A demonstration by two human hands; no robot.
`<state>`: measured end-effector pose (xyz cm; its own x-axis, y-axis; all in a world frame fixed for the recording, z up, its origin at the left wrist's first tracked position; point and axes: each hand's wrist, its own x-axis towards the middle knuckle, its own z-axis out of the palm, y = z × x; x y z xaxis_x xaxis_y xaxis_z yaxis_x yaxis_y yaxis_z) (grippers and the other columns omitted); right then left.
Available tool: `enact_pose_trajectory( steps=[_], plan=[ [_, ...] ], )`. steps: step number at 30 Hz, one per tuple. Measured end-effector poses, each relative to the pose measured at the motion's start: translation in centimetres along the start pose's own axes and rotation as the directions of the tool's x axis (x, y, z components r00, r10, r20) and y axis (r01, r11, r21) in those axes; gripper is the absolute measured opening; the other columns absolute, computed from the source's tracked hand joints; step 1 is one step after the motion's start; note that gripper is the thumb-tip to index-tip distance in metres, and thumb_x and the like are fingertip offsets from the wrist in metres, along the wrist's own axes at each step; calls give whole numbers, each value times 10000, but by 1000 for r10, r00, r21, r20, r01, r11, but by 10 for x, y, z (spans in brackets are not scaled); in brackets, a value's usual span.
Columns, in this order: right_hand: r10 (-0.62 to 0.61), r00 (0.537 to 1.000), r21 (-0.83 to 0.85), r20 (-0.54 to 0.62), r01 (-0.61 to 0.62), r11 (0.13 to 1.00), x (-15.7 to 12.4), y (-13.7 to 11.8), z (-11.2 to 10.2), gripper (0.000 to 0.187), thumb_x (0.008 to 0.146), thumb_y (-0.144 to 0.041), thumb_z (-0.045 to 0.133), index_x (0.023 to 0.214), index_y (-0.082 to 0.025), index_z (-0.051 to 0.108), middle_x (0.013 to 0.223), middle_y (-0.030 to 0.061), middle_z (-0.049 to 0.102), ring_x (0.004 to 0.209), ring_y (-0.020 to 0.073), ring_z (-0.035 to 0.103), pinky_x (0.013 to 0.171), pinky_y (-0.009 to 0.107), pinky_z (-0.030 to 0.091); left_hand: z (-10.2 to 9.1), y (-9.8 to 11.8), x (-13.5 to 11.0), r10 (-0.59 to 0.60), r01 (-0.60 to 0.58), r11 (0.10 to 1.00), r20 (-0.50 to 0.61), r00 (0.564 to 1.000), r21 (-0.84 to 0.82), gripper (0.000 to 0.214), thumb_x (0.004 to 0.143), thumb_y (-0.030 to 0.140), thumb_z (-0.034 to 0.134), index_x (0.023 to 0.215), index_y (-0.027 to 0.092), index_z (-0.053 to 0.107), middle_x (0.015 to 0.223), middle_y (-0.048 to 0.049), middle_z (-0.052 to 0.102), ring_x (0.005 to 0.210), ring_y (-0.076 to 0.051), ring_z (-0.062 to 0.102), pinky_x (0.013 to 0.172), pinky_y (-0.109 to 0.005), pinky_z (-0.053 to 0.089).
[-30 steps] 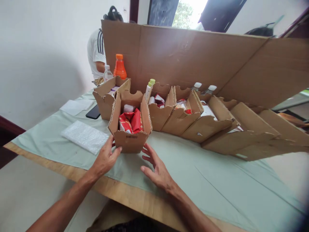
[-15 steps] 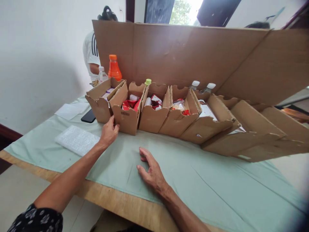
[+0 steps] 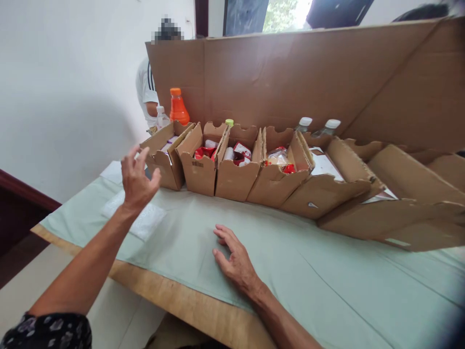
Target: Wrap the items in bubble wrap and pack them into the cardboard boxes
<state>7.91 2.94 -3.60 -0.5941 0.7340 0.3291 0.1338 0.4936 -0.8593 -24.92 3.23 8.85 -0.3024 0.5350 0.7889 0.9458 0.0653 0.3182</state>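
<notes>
My left hand (image 3: 138, 177) is raised at the front left of the leftmost cardboard bin (image 3: 165, 169), fingers curved and apart, with nothing in it. Whether it touches that bin I cannot tell. Over the green cloth (image 3: 189, 237) rests my right hand (image 3: 238, 261), thumb and fingers spread and holding nothing. A second cardboard bin (image 3: 198, 175) with red packets (image 3: 205, 153) stands beside the first. Behind my left hand lies a sheet of bubble wrap (image 3: 147, 223), partly covered by it.
More cardboard bins (image 3: 238, 182) run to the right, some holding packets and white papers. An orange bottle (image 3: 178, 109) and clear bottles (image 3: 329, 127) stand behind them. A tall cardboard panel (image 3: 290, 77) closes off the back. Beyond it, at left, is a person (image 3: 147, 87).
My left hand has come off the lower edge of the second bin and moved up and left, its fingers opening. My right hand stays nearly in place. The view has shifted slightly.
</notes>
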Motion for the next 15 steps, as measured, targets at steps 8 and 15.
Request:
enact_pose_trajectory(
  steps=[8,15],
  plan=[
    [-56,996,-24,-64,54,998,4,-4,0,430,847,-170,593,1260,-231,691,1425,153,643,1227,268,679,909,400,632,-13,-28,59,97,-169,975,414,905,141,108,738,178,680,756,233,772,1504,-114,605,1518,-461,365,1186,-702,308],
    [-112,957,-47,-267,103,994,5,-17,-19,300,885,-188,566,1127,-244,734,1327,125,712,1059,233,736,779,346,631,-77,40,2,398,-448,891,352,847,72,115,822,230,683,750,240,772,1494,-67,618,1512,-401,413,1244,-700,226]
  ],
)
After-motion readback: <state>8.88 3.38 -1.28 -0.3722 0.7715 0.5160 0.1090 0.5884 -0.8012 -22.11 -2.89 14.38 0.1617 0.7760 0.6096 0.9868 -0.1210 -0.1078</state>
